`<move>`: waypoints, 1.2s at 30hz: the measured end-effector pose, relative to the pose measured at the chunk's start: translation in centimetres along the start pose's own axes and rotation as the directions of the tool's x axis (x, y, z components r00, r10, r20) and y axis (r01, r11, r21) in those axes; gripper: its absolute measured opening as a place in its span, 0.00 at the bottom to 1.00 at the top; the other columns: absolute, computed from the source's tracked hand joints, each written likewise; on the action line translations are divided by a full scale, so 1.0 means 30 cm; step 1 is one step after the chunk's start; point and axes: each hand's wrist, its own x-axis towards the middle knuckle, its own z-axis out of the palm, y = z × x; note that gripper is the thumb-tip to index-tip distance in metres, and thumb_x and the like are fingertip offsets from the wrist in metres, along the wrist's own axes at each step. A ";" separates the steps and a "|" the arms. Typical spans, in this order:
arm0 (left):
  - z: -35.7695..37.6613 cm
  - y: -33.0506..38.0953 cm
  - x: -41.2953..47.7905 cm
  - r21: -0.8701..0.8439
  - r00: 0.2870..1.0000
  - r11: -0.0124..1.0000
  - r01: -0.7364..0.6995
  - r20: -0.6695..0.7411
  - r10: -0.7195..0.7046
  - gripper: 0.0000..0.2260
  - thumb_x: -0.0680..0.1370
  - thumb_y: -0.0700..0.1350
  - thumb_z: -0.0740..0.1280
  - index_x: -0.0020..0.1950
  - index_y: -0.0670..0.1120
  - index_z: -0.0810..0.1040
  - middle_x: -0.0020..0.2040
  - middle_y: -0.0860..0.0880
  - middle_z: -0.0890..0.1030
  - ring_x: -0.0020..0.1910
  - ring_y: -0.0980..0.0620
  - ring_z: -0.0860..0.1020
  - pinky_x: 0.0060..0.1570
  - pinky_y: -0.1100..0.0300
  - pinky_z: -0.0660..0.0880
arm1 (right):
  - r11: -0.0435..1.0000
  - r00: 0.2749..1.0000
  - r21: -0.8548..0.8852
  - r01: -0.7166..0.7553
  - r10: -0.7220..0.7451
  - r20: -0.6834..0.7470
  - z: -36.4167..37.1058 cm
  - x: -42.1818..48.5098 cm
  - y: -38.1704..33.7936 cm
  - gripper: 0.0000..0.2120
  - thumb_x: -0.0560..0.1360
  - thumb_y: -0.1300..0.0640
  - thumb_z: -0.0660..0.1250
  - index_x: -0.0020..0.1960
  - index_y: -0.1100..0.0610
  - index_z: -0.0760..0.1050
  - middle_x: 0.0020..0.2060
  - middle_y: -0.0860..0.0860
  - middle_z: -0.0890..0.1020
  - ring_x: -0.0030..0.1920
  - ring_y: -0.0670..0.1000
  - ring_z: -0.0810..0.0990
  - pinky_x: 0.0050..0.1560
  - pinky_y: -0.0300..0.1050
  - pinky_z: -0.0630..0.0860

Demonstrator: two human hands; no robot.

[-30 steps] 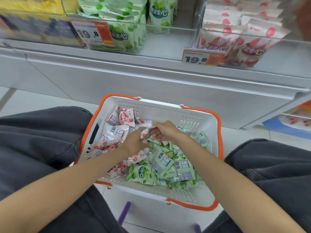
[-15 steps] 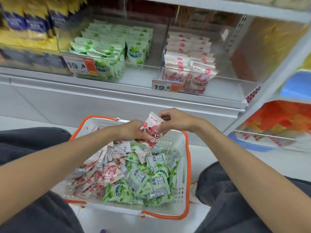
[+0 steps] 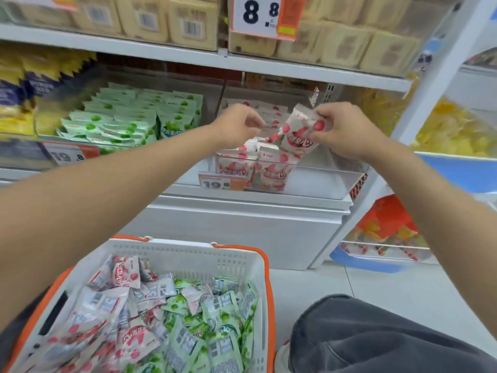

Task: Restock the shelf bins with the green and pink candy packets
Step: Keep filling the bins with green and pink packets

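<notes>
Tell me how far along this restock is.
Done: the green bin is well stocked; the pink bin holds rows on its left only. In hand: the right hand pinches one pink packet above the pink bin; the left hand is curled beside it, holding nothing I can make out. Left: the basket holds many pink and green packets.
</notes>
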 end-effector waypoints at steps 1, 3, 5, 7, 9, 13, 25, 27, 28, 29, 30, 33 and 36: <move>0.013 0.005 0.027 0.038 0.998 0.999 -0.001 0.064 -0.001 0.11 0.80 0.41 0.67 0.62 0.43 0.80 0.61 0.47 0.80 0.58 0.53 0.78 0.58 0.63 0.72 | 0.999 0.999 -0.043 -0.004 0.006 0.048 0.028 0.013 0.013 0.12 0.73 0.62 0.69 0.36 0.50 0.72 0.34 0.46 0.76 0.37 0.47 0.74 0.36 0.41 0.67; 0.045 0.001 0.071 0.103 0.983 0.995 -0.005 0.182 -0.014 0.12 0.79 0.43 0.68 0.61 0.42 0.81 0.59 0.47 0.81 0.54 0.53 0.78 0.54 0.63 0.72 | 0.994 0.994 -0.105 0.010 0.002 0.108 0.091 0.038 0.046 0.03 0.74 0.61 0.69 0.42 0.58 0.76 0.38 0.52 0.80 0.41 0.53 0.78 0.40 0.46 0.72; 0.073 -0.020 0.093 0.109 0.968 0.994 -0.008 0.251 -0.020 0.11 0.79 0.43 0.69 0.58 0.41 0.82 0.57 0.47 0.83 0.52 0.53 0.80 0.52 0.63 0.73 | 0.993 0.992 -0.119 0.005 0.010 0.125 0.127 0.060 0.074 0.05 0.74 0.60 0.69 0.45 0.61 0.75 0.39 0.55 0.81 0.43 0.56 0.79 0.43 0.51 0.76; 0.087 -0.043 0.104 0.089 0.964 0.996 -0.018 0.267 -0.007 0.10 0.79 0.43 0.69 0.57 0.41 0.83 0.55 0.46 0.83 0.51 0.51 0.80 0.52 0.61 0.75 | 0.996 0.986 -0.084 -0.003 0.017 0.167 0.119 0.077 0.077 0.06 0.73 0.58 0.70 0.46 0.60 0.76 0.39 0.54 0.81 0.42 0.53 0.80 0.41 0.48 0.75; 0.093 -0.067 0.111 0.070 0.968 0.997 -0.009 0.252 -0.009 0.10 0.79 0.44 0.69 0.56 0.41 0.84 0.54 0.46 0.84 0.50 0.50 0.81 0.54 0.56 0.77 | 1.000 0.975 -0.017 -0.007 0.011 0.221 0.102 0.097 0.072 0.07 0.72 0.56 0.71 0.48 0.57 0.77 0.39 0.51 0.81 0.41 0.51 0.80 0.41 0.46 0.75; 0.114 -0.102 0.114 -0.026 0.990 0.999 0.026 0.139 -0.022 0.10 0.78 0.45 0.69 0.50 0.39 0.85 0.47 0.45 0.85 0.40 0.53 0.79 0.43 0.61 0.76 | 0.996 0.957 -0.071 0.060 -0.037 0.287 0.117 0.146 0.061 0.12 0.72 0.52 0.73 0.44 0.61 0.78 0.38 0.57 0.81 0.40 0.57 0.78 0.39 0.48 0.71; 0.174 -0.125 0.124 -0.187 0.994 0.978 0.096 -0.026 -0.102 0.07 0.79 0.43 0.69 0.51 0.43 0.85 0.36 0.53 0.80 0.19 0.65 0.70 0.23 0.72 0.63 | 0.957 0.874 -0.239 0.161 -0.026 0.486 0.213 0.220 0.014 0.16 0.72 0.56 0.73 0.31 0.55 0.68 0.27 0.50 0.70 0.30 0.50 0.68 0.30 0.45 0.61; 0.178 -0.127 0.127 -0.182 0.994 0.978 0.098 -0.036 -0.106 0.07 0.79 0.43 0.69 0.51 0.43 0.85 0.37 0.54 0.80 0.21 0.66 0.70 0.23 0.73 0.63 | 0.974 0.866 -0.195 0.118 -0.005 0.500 0.224 0.224 0.030 0.13 0.72 0.56 0.73 0.33 0.57 0.72 0.28 0.50 0.72 0.31 0.50 0.69 0.32 0.44 0.62; 0.179 -0.125 0.125 -0.186 0.993 0.977 0.105 -0.041 -0.115 0.07 0.79 0.43 0.69 0.52 0.43 0.85 0.38 0.53 0.81 0.21 0.65 0.70 0.23 0.73 0.64 | 0.982 0.859 -0.169 0.089 0.010 0.511 0.223 0.224 0.033 0.13 0.72 0.56 0.73 0.33 0.56 0.73 0.28 0.50 0.73 0.31 0.49 0.70 0.32 0.44 0.63; 0.178 -0.123 0.121 -0.192 0.992 0.975 0.111 -0.044 -0.122 0.07 0.79 0.43 0.68 0.52 0.43 0.85 0.39 0.51 0.81 0.20 0.64 0.70 0.23 0.73 0.64 | 0.988 0.851 -0.144 0.059 0.025 0.524 0.221 0.225 0.036 0.14 0.73 0.56 0.73 0.32 0.55 0.72 0.29 0.49 0.72 0.31 0.48 0.69 0.33 0.43 0.64; 0.177 -0.121 0.116 -0.197 0.991 0.974 0.116 -0.040 -0.126 0.07 0.79 0.42 0.68 0.52 0.43 0.85 0.40 0.50 0.81 0.20 0.63 0.70 0.23 0.73 0.64 | 0.991 0.837 -0.132 0.032 0.045 0.545 0.217 0.228 0.034 0.15 0.73 0.56 0.72 0.32 0.54 0.71 0.29 0.48 0.72 0.31 0.47 0.69 0.33 0.43 0.64; 0.169 -0.111 0.103 -0.233 0.992 0.964 0.124 -0.004 -0.128 0.08 0.79 0.40 0.67 0.53 0.39 0.85 0.42 0.46 0.82 0.19 0.63 0.69 0.21 0.73 0.63 | 0.987 0.777 -0.152 -0.052 0.136 0.615 0.212 0.247 0.039 0.08 0.74 0.52 0.71 0.39 0.55 0.79 0.38 0.49 0.79 0.40 0.48 0.75 0.45 0.45 0.73; 0.153 -0.105 0.098 -0.264 0.992 0.956 0.128 0.012 -0.129 0.09 0.80 0.42 0.67 0.52 0.38 0.84 0.45 0.44 0.84 0.23 0.63 0.69 0.24 0.71 0.66 | 0.971 0.699 -0.058 -0.231 0.207 0.685 0.208 0.264 0.039 0.04 0.75 0.56 0.71 0.48 0.55 0.81 0.51 0.49 0.81 0.52 0.49 0.80 0.51 0.41 0.79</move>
